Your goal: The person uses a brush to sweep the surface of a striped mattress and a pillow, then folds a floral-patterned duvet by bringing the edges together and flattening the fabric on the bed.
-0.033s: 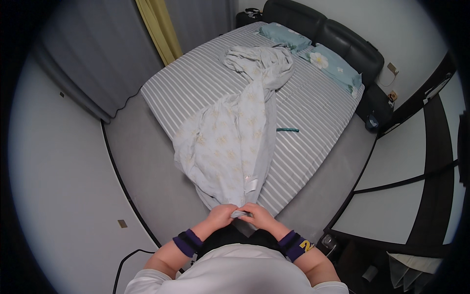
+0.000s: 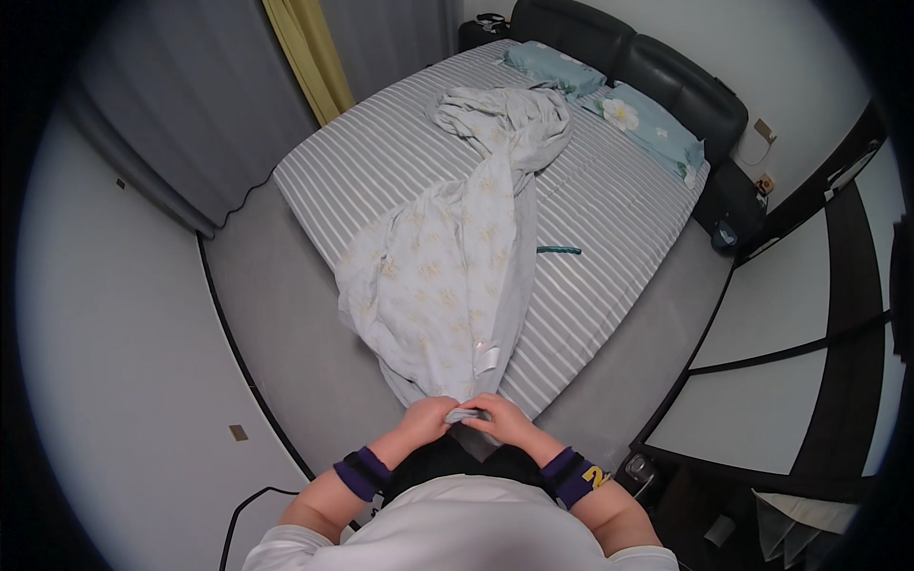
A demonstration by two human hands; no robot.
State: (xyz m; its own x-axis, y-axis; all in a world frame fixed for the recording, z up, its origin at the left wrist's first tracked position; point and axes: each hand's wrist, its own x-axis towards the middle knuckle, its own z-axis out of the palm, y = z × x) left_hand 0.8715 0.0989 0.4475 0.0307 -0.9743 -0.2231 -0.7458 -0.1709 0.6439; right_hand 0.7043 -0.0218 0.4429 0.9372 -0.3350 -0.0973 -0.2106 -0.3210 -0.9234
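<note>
Gripping the gathered end of a pale blanket (image 2: 419, 285), two bare hands meet at the near end of a broad bed (image 2: 619, 209), just in front of a person's white shirt (image 2: 476, 523). The left hand (image 2: 427, 421) is closed on the bunched cloth, and the right hand (image 2: 504, 421) grasps the same bunch close beside it, thumb and fingers around a grey-white fold. Purple-and-black wristbands (image 2: 363, 473) circle both arms.

From where I stand, the blanket, dotted with yellowish flower prints, runs from the hands up over the near end of the bed, spreads wide along the left side, narrows to a neck, and finishes in a rumpled heap below the pillows (image 2: 657, 131). A small white tag (image 2: 487, 358) shows on it near the hands.

To its right, a short green rod-like object (image 2: 559, 250) lies on the grey-and-white striped sheet (image 2: 579, 300); I cannot tell what it is. The two blue-green flowered pillows lie before a black headboard (image 2: 681, 90). Grey curtains (image 2: 171, 114) hang at left, a yellow curtain (image 2: 314, 67) among them.
</note>
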